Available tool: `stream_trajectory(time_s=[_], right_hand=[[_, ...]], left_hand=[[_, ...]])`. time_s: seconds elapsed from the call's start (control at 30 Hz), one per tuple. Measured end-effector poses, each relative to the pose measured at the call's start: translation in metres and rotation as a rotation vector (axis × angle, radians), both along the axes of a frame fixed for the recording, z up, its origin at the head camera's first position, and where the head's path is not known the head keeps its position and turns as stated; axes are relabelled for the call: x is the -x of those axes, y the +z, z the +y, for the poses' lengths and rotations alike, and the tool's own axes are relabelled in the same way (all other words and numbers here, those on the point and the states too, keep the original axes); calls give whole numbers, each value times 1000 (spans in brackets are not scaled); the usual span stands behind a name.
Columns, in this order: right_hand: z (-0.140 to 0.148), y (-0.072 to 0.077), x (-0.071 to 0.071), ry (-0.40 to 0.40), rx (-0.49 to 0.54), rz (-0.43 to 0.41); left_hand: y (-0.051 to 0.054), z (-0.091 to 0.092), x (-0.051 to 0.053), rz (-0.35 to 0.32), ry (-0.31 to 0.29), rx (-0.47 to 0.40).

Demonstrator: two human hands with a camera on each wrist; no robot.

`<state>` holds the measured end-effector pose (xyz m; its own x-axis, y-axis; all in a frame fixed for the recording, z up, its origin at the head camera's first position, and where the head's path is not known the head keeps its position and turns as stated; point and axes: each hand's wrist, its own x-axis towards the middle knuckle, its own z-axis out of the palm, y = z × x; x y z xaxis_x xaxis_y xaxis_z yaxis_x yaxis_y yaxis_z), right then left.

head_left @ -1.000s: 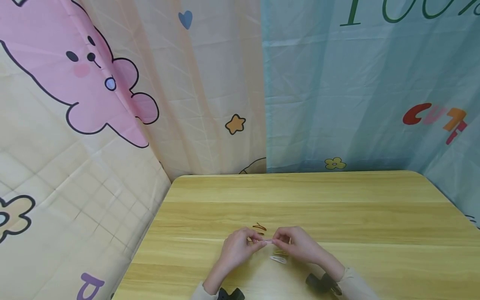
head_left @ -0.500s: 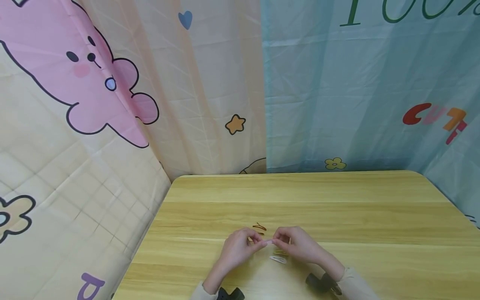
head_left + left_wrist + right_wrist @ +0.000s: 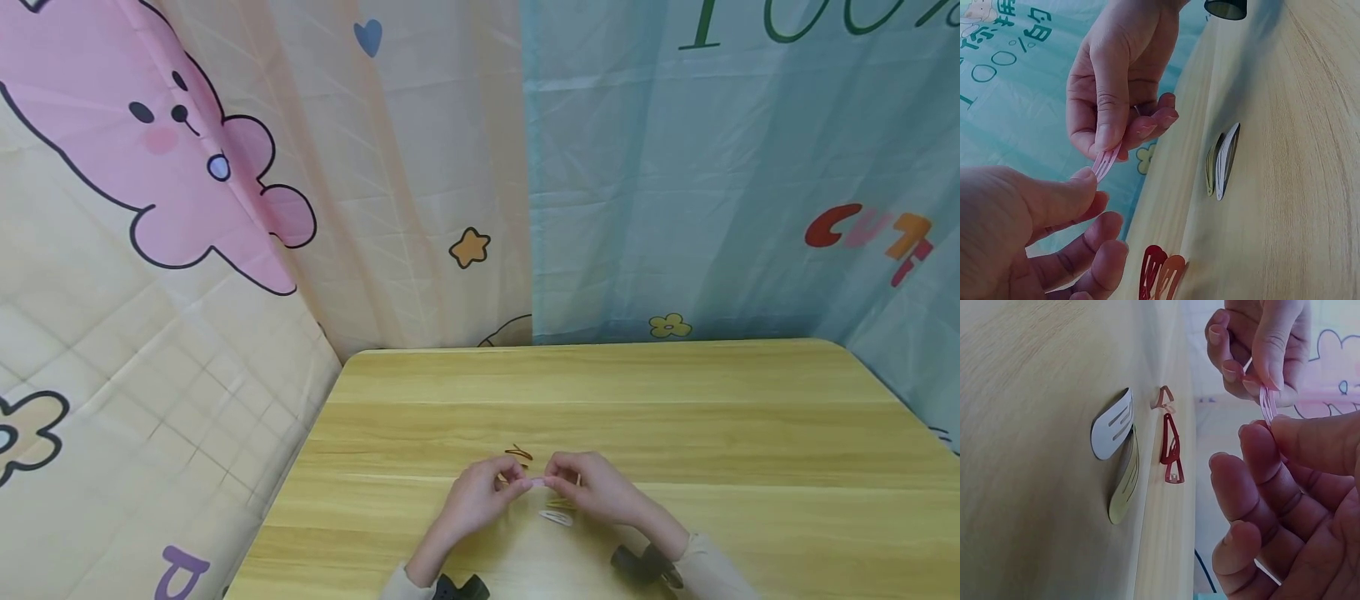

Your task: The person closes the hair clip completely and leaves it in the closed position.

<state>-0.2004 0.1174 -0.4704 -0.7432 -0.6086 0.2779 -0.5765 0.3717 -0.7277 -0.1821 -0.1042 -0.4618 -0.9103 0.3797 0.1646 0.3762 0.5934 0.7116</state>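
Pink hair clip (image 3: pixel 1106 164) spans the gap between your hands, above the table (image 3: pixel 720 417): your left hand (image 3: pixel 480 495) pinches one end, your right hand (image 3: pixel 594 488) the other, remaining fingers half curled. Best to press lightly and evenly (it looks thin and probably springy), clear of the white clip (image 3: pixel 1107 434) lying below.

Head view: even, diffuse light, with pale sheen low on the yellow, round-cornered, wood-grain worktop (image 3: pixel 675 408). Wrist views: dimmer, slightly grainy, with soft-edged shadows across the worktop.
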Motion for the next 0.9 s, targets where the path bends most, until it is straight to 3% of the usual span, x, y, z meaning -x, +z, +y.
stream_trajectory(time_s=[0.47, 0.9], right_hand=[[-1, -2, 2, 34, 26, -81], [-3, 4, -3, 52, 126, -255]], left_hand=[[4, 1, -2, -50, -8, -34], [6, 1, -1, -144, -38, -143]])
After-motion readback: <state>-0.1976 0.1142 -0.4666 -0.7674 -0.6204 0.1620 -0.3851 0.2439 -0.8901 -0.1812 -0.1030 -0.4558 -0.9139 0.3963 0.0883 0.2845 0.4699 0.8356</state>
